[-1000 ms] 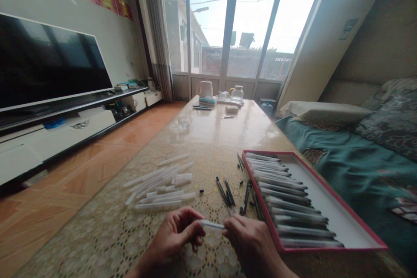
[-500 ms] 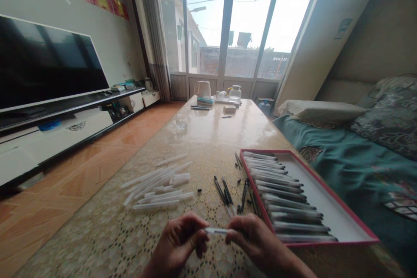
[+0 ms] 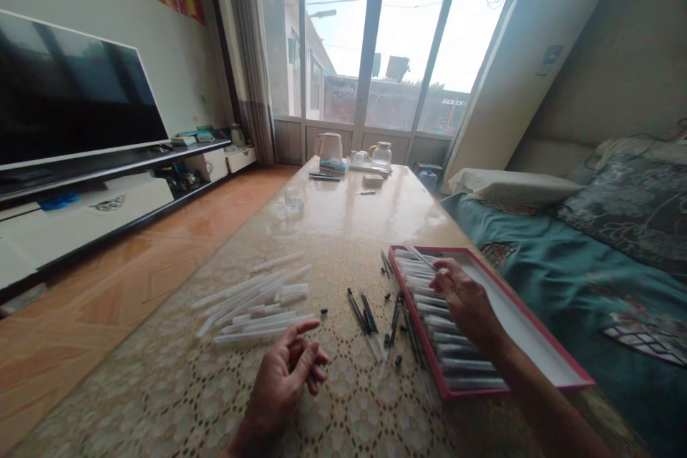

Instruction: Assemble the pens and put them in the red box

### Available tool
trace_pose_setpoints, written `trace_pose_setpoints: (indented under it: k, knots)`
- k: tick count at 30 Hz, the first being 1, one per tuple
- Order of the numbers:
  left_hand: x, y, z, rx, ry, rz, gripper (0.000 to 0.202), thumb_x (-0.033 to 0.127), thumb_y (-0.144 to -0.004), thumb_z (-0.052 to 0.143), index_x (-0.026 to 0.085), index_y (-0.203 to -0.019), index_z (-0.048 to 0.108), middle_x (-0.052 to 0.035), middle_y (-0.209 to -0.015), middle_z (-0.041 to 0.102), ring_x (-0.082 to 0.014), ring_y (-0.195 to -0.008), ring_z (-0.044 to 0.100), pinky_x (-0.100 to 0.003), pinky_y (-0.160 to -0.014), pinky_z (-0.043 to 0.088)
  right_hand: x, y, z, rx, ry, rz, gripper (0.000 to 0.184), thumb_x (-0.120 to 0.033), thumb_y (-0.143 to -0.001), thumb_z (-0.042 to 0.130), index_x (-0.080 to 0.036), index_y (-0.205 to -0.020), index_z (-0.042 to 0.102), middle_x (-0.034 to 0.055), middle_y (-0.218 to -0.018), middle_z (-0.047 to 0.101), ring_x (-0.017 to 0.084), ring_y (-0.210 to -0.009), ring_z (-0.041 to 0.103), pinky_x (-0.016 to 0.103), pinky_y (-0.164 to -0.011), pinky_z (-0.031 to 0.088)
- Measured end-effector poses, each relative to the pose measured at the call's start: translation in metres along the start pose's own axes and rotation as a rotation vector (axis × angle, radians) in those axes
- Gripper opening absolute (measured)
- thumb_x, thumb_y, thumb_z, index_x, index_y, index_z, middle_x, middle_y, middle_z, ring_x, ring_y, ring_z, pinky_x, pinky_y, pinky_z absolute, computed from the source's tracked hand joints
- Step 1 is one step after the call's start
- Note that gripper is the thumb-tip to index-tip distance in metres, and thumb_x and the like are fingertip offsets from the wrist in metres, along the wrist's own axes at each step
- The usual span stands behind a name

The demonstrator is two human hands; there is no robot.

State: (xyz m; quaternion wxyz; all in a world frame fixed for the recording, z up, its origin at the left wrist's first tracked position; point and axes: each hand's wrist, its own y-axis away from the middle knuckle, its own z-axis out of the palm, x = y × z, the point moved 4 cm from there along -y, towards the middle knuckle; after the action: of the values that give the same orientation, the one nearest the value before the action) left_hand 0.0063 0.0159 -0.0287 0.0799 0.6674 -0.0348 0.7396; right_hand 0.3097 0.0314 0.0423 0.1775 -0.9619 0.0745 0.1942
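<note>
My right hand is over the far part of a shallow red-rimmed box, its fingers closed on one end of a pen with a clear whitish barrel. Beneath it, several similar pens lie side by side in the box. My left hand rests low over the table with the index finger stretched out and the others loosely curled; nothing shows in it. Just beyond it lies a pile of white translucent pen barrels. Dark-tipped refills and small black caps are scattered between the pile and the box.
The patterned table runs toward the window. A drinking glass stands midway on the left. At the far end are a beige kettle, a glass pitcher and a small box. A covered sofa borders the right.
My right hand has gone from beside my left hand to above the box, carrying the pen. My left hand has let go of the pen and its fingers have loosened.
</note>
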Motion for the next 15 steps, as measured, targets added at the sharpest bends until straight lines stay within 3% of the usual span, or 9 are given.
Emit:
trace_pose_setpoints:
  k: [8, 15]
  knots:
    - [0.001, -0.003, -0.010, 0.103, 0.003, -0.012, 0.044, 0.047, -0.070, 0.063, 0.016, -0.098, 0.053, 0.0016, -0.057, 0.062, -0.0128, -0.044, 0.057, -0.021, -0.036, 0.042, 0.037, -0.062, 0.022, 0.001, 0.278, 0.026, 0.019, -0.018, -0.086, 0.044, -0.018, -0.092, 0.062, 0.0101, -0.088, 0.067, 0.025, -0.091, 0.059, 0.034, -0.073, 0.029]
    - [-0.004, -0.006, -0.010, 0.105, 0.002, -0.024, 0.041, 0.046, -0.072, 0.062, 0.015, -0.097, 0.053, 0.0018, -0.056, 0.061, -0.0119, -0.042, 0.055, -0.021, -0.037, 0.042, 0.054, -0.083, 0.049, -0.028, 0.285, 0.007, 0.017, -0.016, -0.081, 0.049, -0.020, -0.089, 0.064, 0.0089, -0.089, 0.065, 0.025, -0.092, 0.057, 0.035, -0.076, 0.030]
